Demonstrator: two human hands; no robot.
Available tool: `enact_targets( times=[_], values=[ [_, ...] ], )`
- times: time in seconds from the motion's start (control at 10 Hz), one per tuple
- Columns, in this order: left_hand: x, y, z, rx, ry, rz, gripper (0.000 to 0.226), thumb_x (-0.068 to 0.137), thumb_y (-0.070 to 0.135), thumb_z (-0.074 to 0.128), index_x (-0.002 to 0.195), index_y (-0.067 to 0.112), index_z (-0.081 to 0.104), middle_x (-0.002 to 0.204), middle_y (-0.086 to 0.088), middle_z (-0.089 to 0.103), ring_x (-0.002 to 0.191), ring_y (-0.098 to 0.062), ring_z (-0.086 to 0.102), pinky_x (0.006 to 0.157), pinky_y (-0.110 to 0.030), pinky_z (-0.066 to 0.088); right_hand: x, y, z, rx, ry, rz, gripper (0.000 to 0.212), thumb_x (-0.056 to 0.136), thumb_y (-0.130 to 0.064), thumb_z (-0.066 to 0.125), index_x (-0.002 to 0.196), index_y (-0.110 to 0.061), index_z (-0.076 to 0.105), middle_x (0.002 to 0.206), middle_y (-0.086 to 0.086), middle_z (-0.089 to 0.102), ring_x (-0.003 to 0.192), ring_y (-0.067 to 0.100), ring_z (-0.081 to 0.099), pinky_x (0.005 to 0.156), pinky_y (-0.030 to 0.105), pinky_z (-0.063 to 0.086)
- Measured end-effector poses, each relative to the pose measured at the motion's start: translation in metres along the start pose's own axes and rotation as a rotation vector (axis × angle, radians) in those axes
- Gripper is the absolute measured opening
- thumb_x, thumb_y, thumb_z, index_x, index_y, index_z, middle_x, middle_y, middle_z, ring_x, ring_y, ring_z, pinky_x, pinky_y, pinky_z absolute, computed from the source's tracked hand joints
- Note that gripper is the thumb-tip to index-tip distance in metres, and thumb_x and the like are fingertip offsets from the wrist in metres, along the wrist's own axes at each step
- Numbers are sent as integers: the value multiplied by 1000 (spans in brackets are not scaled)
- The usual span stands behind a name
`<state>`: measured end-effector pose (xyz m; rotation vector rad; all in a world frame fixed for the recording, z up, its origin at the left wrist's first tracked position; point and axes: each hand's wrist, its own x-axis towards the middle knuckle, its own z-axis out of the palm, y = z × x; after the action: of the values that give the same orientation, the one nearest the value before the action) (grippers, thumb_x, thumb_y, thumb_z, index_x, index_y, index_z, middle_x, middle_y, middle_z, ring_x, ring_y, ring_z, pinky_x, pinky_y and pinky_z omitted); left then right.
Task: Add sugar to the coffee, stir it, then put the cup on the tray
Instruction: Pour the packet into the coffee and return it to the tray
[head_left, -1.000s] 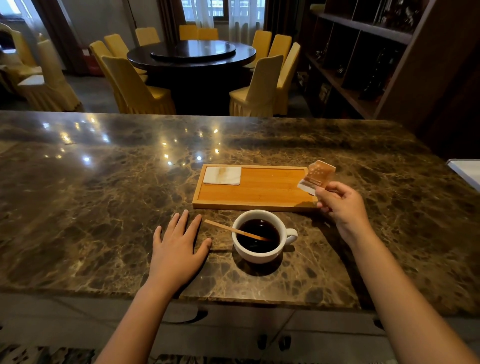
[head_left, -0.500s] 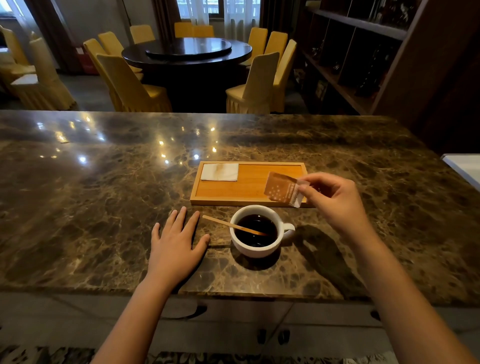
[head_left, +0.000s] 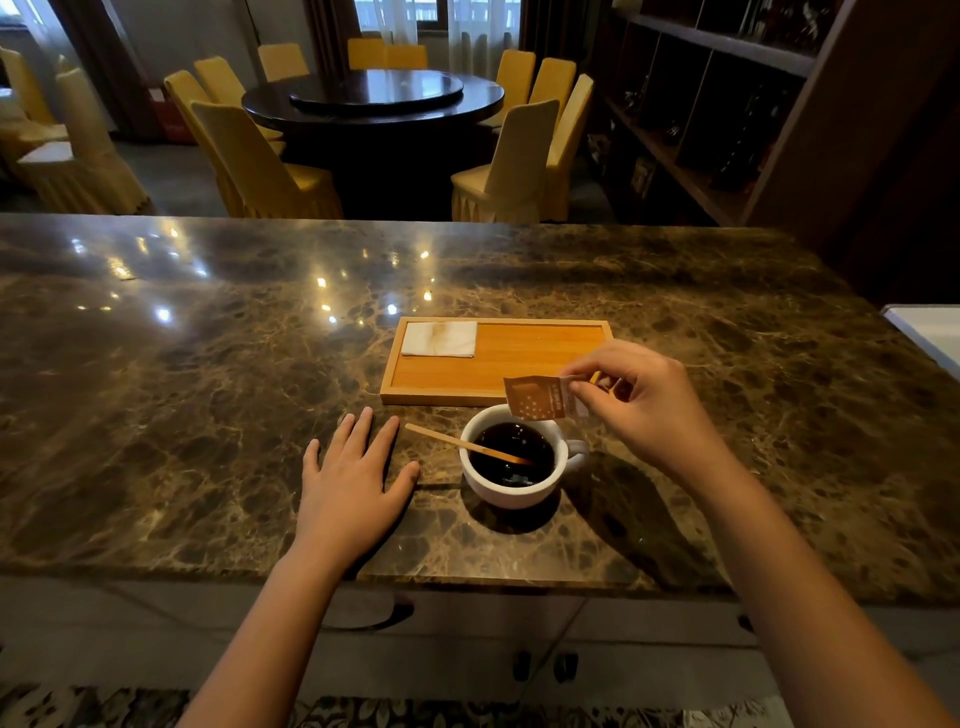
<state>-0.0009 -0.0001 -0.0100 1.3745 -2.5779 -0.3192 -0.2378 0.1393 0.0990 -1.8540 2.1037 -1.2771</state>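
A white cup (head_left: 511, 491) of black coffee stands on the marble counter, handle to the right. A wooden stir stick (head_left: 457, 442) leans in it, its free end pointing left over the rim. My right hand (head_left: 639, 400) pinches a brown sugar packet (head_left: 537, 399) by one end, holding it tipped just above the cup's far rim. My left hand (head_left: 353, 475) lies flat on the counter left of the cup, fingers spread, holding nothing. Behind the cup sits a wooden tray (head_left: 519, 358) with a folded white napkin (head_left: 440, 339) in its left end.
The dark marble counter (head_left: 182, 389) stretches wide to the left and right. A white object's edge (head_left: 930, 327) shows at the far right. Beyond the counter stand a round dining table (head_left: 374, 98), yellow-covered chairs and dark shelves (head_left: 727, 104).
My right hand has carried the sugar packet left from beside the tray and lowered it over the cup, tipping it. My left hand and the cup have stayed in place.
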Motion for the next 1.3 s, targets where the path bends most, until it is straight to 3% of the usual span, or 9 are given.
enact_targets(
  times=[0.1, 0.3, 0.5, 0.6, 0.7, 0.8, 0.9, 1.0, 1.3],
  values=[
    [0, 0, 0, -1, -4, -1, 62, 89, 57, 29, 145, 33, 14, 158, 0, 8, 145, -17, 0, 117, -51, 1, -2, 3, 1, 242, 22, 161, 12, 84, -7, 62, 89, -16, 68, 84, -5, 66, 71, 9, 64, 63, 16, 53],
    [-1, -1, 1, -6, 12, -3, 62, 89, 57, 29, 144, 33, 15, 158, 0, 9, 145, -16, 0, 117, -50, 0, -9, 12, 10, 742, 85, 449, 6, 88, -1, 55, 89, -5, 60, 82, 11, 72, 70, 20, 71, 59, 22, 57],
    [-1, -1, 2, -4, 19, -4, 62, 88, 57, 29, 144, 34, 15, 158, 1, 9, 145, -16, 0, 116, -50, 0, -2, 29, 10, 1113, 239, 728, 9, 86, -6, 58, 87, -14, 61, 64, -6, 72, 59, 7, 67, 47, 14, 50],
    [0, -1, 3, -2, 17, -5, 63, 88, 58, 28, 144, 34, 15, 158, 1, 9, 145, -16, 0, 116, -50, 0, 1, 35, 11, 1155, 262, 775, 11, 84, -6, 60, 85, -16, 64, 63, -5, 70, 54, 4, 62, 43, 14, 47],
    [0, -2, 3, 2, 15, -9, 63, 88, 58, 28, 144, 35, 14, 158, 1, 9, 145, -16, 0, 116, -49, -1, 7, 43, 14, 989, 281, 764, 12, 80, -10, 66, 80, -22, 66, 68, -4, 66, 54, 5, 54, 45, 16, 44],
    [0, -3, 3, 7, 12, -8, 63, 88, 58, 27, 144, 35, 14, 158, 1, 9, 145, -15, 0, 116, -49, -1, 12, 51, 15, 706, 292, 741, 10, 80, -16, 69, 81, -26, 67, 80, -1, 65, 67, 10, 54, 56, 23, 45],
    [1, -2, 3, 7, 10, -9, 63, 88, 58, 27, 144, 35, 13, 158, 1, 8, 145, -15, -1, 116, -49, -1, 26, 69, 16, 366, 321, 694, 11, 81, -19, 69, 92, -18, 68, 95, 1, 65, 88, 15, 56, 66, 24, 44],
    [0, -2, 3, 6, 12, -11, 63, 88, 58, 27, 144, 35, 14, 158, 1, 8, 145, -16, 0, 116, -49, -1, 36, 83, 20, 259, 308, 699, 13, 81, -16, 69, 94, -15, 67, 97, 4, 66, 89, 16, 59, 64, 22, 44],
    [0, -2, 2, 16, -1, -23, 63, 87, 59, 26, 144, 37, 12, 158, 2, 7, 144, -14, -2, 116, -48, -2, 56, 114, 39, -200, 221, 663, 22, 80, -20, 69, 101, -16, 61, 99, 8, 67, 87, 21, 60, 69, 37, 53]
  ],
)
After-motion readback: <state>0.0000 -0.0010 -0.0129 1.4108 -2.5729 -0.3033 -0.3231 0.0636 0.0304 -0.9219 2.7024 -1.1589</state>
